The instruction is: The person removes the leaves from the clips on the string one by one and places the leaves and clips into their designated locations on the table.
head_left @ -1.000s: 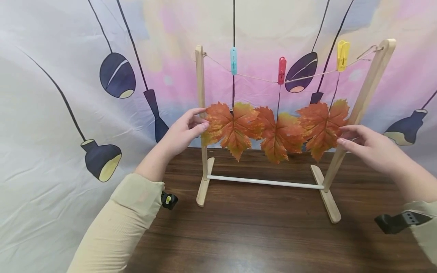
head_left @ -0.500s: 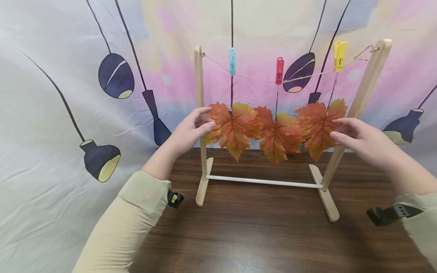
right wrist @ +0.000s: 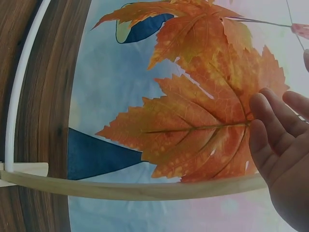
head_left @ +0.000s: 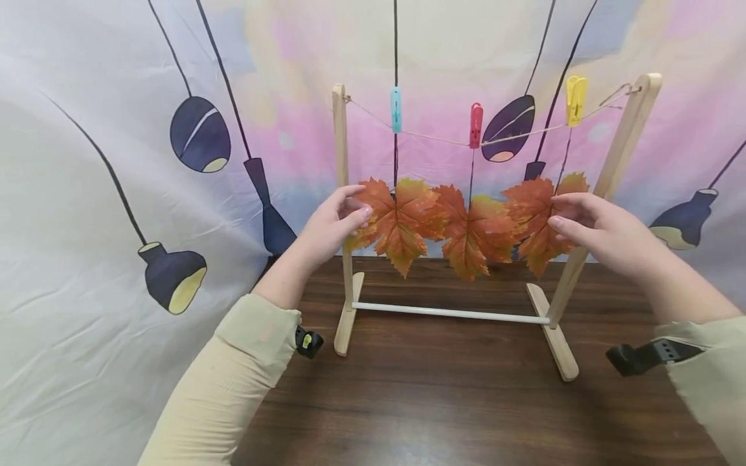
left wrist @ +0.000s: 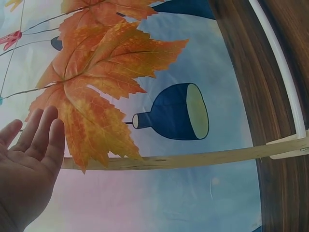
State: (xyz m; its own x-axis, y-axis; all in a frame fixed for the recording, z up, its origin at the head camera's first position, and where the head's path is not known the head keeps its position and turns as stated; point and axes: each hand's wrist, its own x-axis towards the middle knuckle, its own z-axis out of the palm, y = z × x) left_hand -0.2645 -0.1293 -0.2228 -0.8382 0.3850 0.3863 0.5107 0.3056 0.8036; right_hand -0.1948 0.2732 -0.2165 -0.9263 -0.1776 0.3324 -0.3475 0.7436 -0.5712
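Three orange-red maple-like leaves hang by thin stems in a row on a string. My left hand (head_left: 331,228) is at the outer edge of the left leaf (head_left: 402,223), fingers loosely extended. In the left wrist view, the fingertips overlap that leaf's side. My right hand (head_left: 612,238) is in front of the right leaf (head_left: 531,217), covering part of it. The right wrist view puts its relaxed fingertips (right wrist: 260,104) right at the leaf's centre. Between them hangs the middle leaf (head_left: 474,236). Blue (head_left: 396,110), red (head_left: 476,125) and yellow (head_left: 576,101) clothespins stand on the string.
A wooden frame with a left post (head_left: 341,145), a right post (head_left: 629,136) and a white crossbar (head_left: 449,312) stands on the dark wood table (head_left: 443,401). Behind it hangs a cloth backdrop (head_left: 111,58) printed with lamps.
My right hand has moved left, from the right leaf's outer edge to over its middle. The left hand has shifted slightly right. The leaves still hang in their places.
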